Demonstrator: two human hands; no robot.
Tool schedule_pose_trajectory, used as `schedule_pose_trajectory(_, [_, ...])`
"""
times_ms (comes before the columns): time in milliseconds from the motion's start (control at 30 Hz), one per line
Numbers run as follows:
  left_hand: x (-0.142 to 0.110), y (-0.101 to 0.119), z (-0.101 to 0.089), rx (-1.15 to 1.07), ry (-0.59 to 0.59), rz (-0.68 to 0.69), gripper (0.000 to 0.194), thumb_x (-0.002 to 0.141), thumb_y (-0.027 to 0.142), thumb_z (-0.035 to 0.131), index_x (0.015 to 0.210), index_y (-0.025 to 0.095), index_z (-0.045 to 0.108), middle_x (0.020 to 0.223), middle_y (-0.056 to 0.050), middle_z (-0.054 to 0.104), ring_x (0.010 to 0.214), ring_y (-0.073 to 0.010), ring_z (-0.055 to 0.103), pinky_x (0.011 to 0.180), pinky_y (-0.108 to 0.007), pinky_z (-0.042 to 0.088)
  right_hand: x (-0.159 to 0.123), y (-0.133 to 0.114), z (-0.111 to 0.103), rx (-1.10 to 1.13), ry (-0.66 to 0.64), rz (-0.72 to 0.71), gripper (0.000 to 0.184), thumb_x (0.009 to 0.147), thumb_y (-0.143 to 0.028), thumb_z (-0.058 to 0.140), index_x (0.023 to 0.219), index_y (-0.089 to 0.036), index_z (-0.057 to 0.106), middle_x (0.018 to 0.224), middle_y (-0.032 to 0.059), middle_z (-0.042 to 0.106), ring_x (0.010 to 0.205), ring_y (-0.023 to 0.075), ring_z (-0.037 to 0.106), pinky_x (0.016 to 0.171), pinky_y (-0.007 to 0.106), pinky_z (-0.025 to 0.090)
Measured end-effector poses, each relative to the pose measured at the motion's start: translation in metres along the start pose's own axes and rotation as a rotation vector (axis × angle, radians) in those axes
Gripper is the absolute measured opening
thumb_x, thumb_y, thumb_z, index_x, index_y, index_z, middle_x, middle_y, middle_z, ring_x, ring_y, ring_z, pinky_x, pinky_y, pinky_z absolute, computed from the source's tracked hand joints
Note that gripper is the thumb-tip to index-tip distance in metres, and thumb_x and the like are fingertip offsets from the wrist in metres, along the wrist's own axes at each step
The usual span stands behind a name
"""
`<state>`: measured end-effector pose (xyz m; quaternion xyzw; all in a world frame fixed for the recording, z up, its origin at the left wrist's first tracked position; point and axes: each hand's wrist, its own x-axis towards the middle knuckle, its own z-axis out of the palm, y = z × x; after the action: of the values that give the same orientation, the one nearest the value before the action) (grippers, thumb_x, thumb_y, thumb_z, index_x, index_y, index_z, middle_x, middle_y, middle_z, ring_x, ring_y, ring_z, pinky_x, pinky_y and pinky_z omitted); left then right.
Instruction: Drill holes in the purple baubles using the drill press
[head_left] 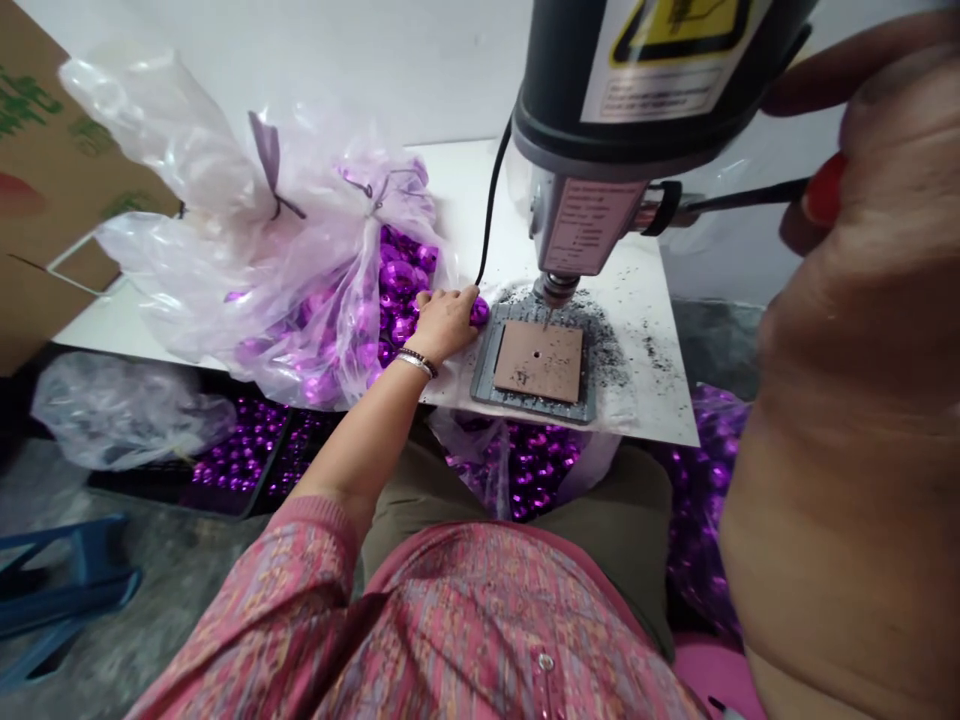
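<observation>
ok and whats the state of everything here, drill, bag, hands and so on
left hand, fingertips on a purple ball
right hand, wrapped around the drill lever
drill bit, pointing down at the tan pad
tan pad, one hole, on a grey tray
plastic bag, tied, full of purple balls
white table, scattered with black shavings

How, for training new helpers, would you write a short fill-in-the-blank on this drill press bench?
The left hand closes on a ____ bauble.
The right hand holds the black handle of the drill press, its nails painted ____.
The drill bit points down at a square tan plate with a small ____ near its middle.

Answers: purple; red; hole.
</observation>
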<state>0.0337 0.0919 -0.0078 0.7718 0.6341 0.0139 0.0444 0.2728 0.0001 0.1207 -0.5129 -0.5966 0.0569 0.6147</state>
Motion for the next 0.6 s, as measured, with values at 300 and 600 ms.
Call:
schedule_pose_trajectory(300, [-0.031, 0.001, 0.003, -1.021, -0.050, 0.189, 0.061, 0.084, 0.038, 0.075, 0.139, 0.015, 0.060, 0.128, -0.012, 0.071, 0.112, -0.0226, 0.065, 0.097, -0.034, 0.052, 0.001, 0.002, 0.002, -0.151, 0.017, -0.032, 0.040, 0.106, -0.027, 0.040, 0.103, -0.021, 0.079, 0.111, -0.0088, 0.073, 0.104, 0.0000, 0.068, 0.102, 0.016, 0.048])
schedule_pose_trajectory(600, [-0.033, 0.019, 0.010, -1.219, -0.272, 0.032, 0.054, 0.086, 0.047, 0.074, 0.131, 0.018, 0.068, 0.102, -0.004, 0.074, 0.078, -0.0129, 0.064, 0.066, -0.022, 0.045, 0.002, 0.003, 0.007, -0.098, 0.030, -0.113, 0.077, 0.102, -0.066, 0.023, 0.094, -0.012, 0.078, 0.078, 0.0018, 0.056, 0.069, -0.0018, 0.039, 0.075, 0.025, 0.029])
